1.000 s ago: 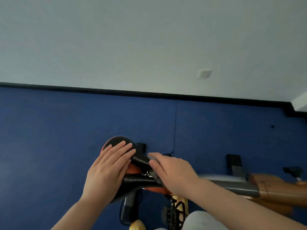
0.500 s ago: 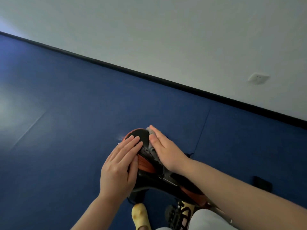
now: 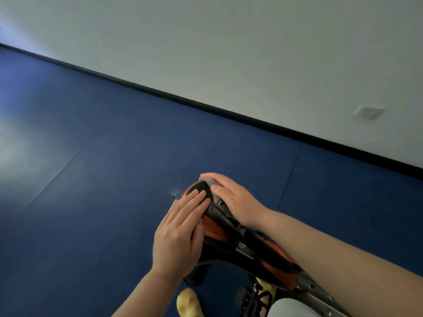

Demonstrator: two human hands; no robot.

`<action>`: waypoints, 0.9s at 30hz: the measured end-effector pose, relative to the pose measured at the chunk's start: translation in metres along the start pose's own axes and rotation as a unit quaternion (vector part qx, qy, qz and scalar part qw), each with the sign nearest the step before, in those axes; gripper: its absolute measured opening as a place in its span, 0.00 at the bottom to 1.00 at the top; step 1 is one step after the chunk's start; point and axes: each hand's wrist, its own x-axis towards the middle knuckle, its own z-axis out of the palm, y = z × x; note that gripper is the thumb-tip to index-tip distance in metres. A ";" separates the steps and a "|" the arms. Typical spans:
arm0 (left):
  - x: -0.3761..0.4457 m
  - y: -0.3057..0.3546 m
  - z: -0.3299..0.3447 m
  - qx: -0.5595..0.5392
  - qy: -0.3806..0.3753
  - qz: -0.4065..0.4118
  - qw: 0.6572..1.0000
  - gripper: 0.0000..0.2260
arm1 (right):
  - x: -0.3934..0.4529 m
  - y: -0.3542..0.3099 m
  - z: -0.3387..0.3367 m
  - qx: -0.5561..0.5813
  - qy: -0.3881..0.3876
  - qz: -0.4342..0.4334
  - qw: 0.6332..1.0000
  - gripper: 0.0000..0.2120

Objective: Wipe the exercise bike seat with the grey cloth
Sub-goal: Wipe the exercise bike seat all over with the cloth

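Observation:
The black and orange exercise bike seat [image 3: 218, 217] sits low in the middle of the view. My left hand [image 3: 180, 234] lies flat on the seat's left side, fingers together and stretched toward its far tip. My right hand [image 3: 233, 199] presses the grey cloth [image 3: 219, 202] against the seat's far right edge. Only a crumpled strip of the cloth shows under the palm and fingers.
Blue floor mats [image 3: 103, 179] spread around the bike, with a black skirting line and a white wall beyond. A wall socket [image 3: 368, 110] sits at the right. The bike frame [image 3: 315, 289], a pedal [image 3: 254, 298] and a yellow shoe [image 3: 188, 303] show at the bottom.
My right hand has slid the cloth from the seat's middle to its far tip. The left hand stays on the seat. The camera has swung left and tilted.

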 end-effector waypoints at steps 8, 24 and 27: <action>0.000 -0.003 -0.003 -0.057 0.011 -0.001 0.998 0.14 | 0.034 -0.018 0.009 -0.059 -0.022 0.023 0.998 0.18; -0.001 -0.023 -0.009 0.043 -0.156 0.207 0.965 0.19 | -0.102 -0.013 0.034 -0.322 0.206 0.245 0.891 0.18; -0.002 -0.022 -0.013 0.045 -0.163 0.200 0.965 0.20 | -0.135 0.000 0.036 -0.230 0.270 0.267 0.896 0.19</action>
